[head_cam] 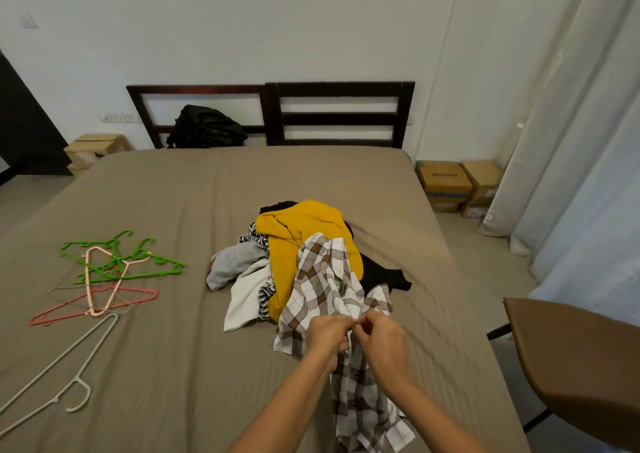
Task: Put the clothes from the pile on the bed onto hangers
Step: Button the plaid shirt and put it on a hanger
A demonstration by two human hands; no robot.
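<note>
We see a bed sheet [166, 366] of matt taupe cloth, finely ribbed and creased. At six o'clock lies a checked shirt [322, 279] of thin woven cloth, and at the centre a mustard garment [298, 230] of soft matt knit. At nine o'clock are green hangers [122, 260] in smooth, glossy plastic, and at eight o'clock a pale hanger [98, 345] in duller plastic. At twelve o'clock stands a headboard [339, 88] of dark polished wood. At two o'clock are matt cardboard boxes [445, 182], and at four o'clock a chair seat [581, 355], smooth with a soft sheen.
</note>
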